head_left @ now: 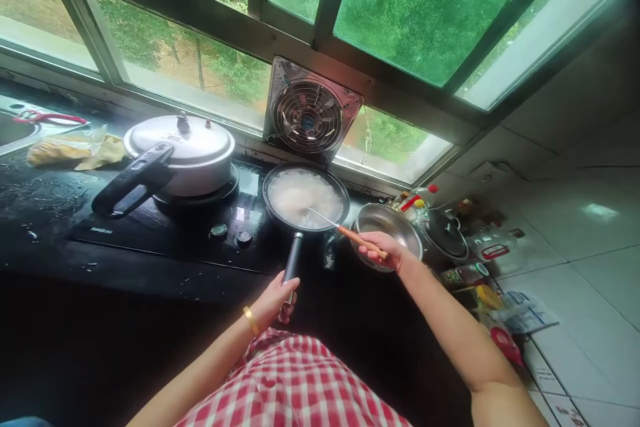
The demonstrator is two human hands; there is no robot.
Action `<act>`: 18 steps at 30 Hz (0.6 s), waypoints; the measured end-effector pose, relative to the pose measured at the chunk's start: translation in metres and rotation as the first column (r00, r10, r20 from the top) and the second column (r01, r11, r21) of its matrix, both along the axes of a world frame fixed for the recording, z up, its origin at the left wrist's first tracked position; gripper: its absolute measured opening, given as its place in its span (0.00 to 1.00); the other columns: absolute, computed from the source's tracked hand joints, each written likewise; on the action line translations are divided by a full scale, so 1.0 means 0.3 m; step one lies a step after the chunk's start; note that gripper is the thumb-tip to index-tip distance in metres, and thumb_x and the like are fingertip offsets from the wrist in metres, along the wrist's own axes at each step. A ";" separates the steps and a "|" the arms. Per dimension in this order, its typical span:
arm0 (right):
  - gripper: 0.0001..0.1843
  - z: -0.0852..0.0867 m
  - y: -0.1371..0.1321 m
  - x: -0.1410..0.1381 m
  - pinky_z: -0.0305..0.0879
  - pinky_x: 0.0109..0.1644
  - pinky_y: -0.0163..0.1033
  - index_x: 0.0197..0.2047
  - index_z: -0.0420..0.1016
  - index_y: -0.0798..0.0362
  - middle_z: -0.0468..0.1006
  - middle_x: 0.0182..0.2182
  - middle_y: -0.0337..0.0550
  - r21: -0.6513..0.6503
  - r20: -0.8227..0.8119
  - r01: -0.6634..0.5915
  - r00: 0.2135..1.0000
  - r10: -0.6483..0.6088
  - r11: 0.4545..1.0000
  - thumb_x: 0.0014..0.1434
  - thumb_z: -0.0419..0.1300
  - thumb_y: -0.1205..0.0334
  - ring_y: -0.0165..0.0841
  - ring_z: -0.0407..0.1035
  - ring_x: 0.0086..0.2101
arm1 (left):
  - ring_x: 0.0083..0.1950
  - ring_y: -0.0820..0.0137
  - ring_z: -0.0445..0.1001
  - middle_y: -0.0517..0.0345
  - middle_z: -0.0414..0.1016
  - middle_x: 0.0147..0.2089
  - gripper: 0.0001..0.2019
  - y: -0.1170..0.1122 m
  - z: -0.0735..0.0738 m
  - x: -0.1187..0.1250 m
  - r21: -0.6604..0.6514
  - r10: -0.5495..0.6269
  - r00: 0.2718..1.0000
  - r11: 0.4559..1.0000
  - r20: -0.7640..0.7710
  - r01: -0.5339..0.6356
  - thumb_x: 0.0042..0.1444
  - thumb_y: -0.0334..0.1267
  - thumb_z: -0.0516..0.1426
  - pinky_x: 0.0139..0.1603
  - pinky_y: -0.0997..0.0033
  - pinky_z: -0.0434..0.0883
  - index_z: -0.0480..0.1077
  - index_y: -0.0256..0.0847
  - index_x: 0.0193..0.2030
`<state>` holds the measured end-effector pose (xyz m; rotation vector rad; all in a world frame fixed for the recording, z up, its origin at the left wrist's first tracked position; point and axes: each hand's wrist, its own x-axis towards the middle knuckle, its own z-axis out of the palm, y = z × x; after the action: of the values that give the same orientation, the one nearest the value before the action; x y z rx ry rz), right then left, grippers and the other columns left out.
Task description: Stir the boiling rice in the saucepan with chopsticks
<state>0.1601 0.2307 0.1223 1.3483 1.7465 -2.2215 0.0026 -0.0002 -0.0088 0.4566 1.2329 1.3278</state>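
Note:
A black frying pan (pixel 306 199) full of pale, foamy food sits on the right burner of the stove. My left hand (pixel 277 297) is closed around the end of the pan's long handle (pixel 293 259). My right hand (pixel 383 248) grips the orange wooden handle of a thin metal utensil (pixel 325 219) whose tip reaches into the food in the pan.
A steel pressure cooker (pixel 183 153) with a black handle stands on the left burner. A metal strainer bowl (pixel 387 227), a lidded pot (pixel 445 237), bottles and jars crowd the counter at right. An exhaust fan (pixel 310 113) sits in the window behind. A sink (pixel 13 130) lies far left.

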 end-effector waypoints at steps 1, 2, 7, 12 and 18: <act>0.11 0.000 0.000 -0.004 0.50 0.10 0.22 0.46 0.65 0.57 0.68 0.19 0.36 0.034 -0.014 0.014 1.000 -0.014 0.999 0.64 0.47 0.64 0.21 0.59 0.12 | 0.15 0.79 0.57 0.70 0.61 0.21 0.20 0.001 -0.004 -0.001 0.001 -0.001 1.000 1.000 0.002 0.001 0.50 0.54 0.55 0.13 0.80 0.59 0.51 0.45 0.40; 0.10 0.000 0.002 -0.007 0.50 0.10 0.22 0.45 0.66 0.57 0.68 0.19 0.36 0.076 -0.025 0.021 1.000 -0.020 0.997 0.63 0.48 0.64 0.21 0.59 0.12 | 0.15 0.79 0.57 0.70 0.61 0.21 0.21 0.002 -0.009 -0.002 0.003 -0.001 1.000 1.000 0.003 0.001 0.50 0.54 0.55 0.13 0.80 0.59 0.52 0.45 0.40; 0.10 -0.010 0.018 -0.016 0.47 0.11 0.25 0.40 0.69 0.56 0.67 0.18 0.35 0.411 -0.003 0.006 1.000 -0.006 0.911 0.60 0.52 0.60 0.22 0.58 0.12 | 0.15 0.79 0.57 0.70 0.60 0.21 0.21 0.005 -0.024 -0.004 0.005 -0.004 1.000 1.000 -0.008 0.004 0.50 0.55 0.55 0.13 0.80 0.58 0.52 0.45 0.40; 0.14 -0.016 0.036 -0.011 0.48 0.16 0.29 0.43 0.73 0.53 0.66 0.18 0.34 0.794 0.223 -0.152 0.974 -0.050 0.588 0.57 0.53 0.57 0.25 0.60 0.14 | 0.16 0.79 0.58 0.69 0.60 0.22 0.20 0.004 -0.012 -0.003 -0.019 -0.011 1.000 1.000 -0.020 0.011 0.51 0.54 0.54 0.13 0.80 0.59 0.53 0.45 0.42; 0.14 -0.047 0.079 -0.007 0.52 0.29 0.33 0.40 0.75 0.51 0.76 0.30 0.43 0.887 0.457 -0.439 0.877 -0.148 0.142 0.58 0.49 0.59 0.34 0.68 0.30 | 0.16 0.79 0.57 0.70 0.60 0.22 0.22 0.000 0.000 -0.002 -0.022 -0.007 1.000 1.000 -0.014 0.007 0.49 0.56 0.55 0.14 0.80 0.59 0.52 0.45 0.41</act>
<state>0.1581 0.2544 0.1083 1.3829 2.9862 -0.1728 0.0021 -0.0002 -0.0087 0.4555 1.2550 1.3060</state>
